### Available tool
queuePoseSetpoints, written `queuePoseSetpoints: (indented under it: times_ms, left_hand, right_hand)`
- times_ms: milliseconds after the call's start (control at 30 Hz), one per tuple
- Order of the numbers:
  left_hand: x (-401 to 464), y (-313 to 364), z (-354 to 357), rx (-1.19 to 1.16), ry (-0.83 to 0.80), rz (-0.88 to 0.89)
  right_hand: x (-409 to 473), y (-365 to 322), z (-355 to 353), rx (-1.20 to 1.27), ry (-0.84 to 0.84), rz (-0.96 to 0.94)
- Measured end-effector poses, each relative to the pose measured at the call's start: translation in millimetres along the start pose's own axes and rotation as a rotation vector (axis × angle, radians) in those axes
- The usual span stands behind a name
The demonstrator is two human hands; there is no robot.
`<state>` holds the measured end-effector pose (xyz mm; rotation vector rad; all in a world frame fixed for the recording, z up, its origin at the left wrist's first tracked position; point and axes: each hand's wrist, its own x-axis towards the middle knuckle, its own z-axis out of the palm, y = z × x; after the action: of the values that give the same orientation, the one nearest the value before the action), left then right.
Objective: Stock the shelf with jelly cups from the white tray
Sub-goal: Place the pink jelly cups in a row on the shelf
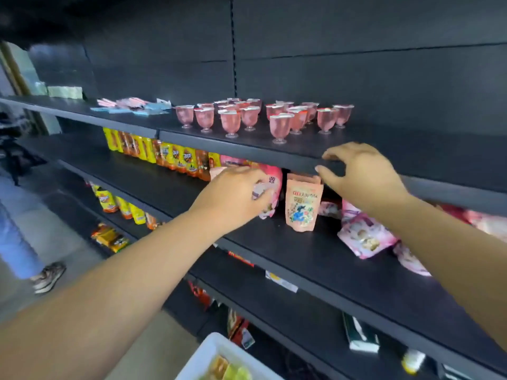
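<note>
Several pink jelly cups [279, 127] with foil lids stand upright in loose rows on the top black shelf [384, 154]. My right hand [362, 176] hovers at that shelf's front edge, below and right of the cups, fingers spread and holding nothing. My left hand [236, 193] is lower, in front of the second shelf [315, 259], with its fingers curled round a small pink-and-white item that looks like a jelly cup [259, 190]. A corner of the white tray [208, 352] shows at the bottom, with yellow and green items in it.
Pink snack pouches [362, 237] and an orange pouch [301, 204] stand on the second shelf behind my hands. Yellow and orange packs [170, 157] line its left part. Flat pink and blue packets [131, 105] lie left of the cups. A person's leg and shoe [46, 275] are at the far left.
</note>
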<state>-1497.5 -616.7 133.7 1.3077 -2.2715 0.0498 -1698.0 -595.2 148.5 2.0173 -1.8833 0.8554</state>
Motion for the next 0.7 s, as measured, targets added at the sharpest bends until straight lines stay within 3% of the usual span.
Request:
queuePoseSetpoints:
  times_ms: [100,267,533,700]
  left_hand:
    - [-35,-13,9,0.032,-0.050,0.005]
    - [-99,-31,52,-0.053,-0.209,-0.159]
    - [-164,-105,138,-0.096,-0.547,-0.231]
    - [-187,-174,198,-0.180,-0.752,-0.269]
  right_hand:
    - [-39,-29,19,0.037,-0.044,-0.019]
    - [-98,-42,72,0.138,-0.260,0.054]
    - [-194,-56,178,0.145,-0.631,0.360]
    - [-240,-68,247,0.103,-0.780,0.681]
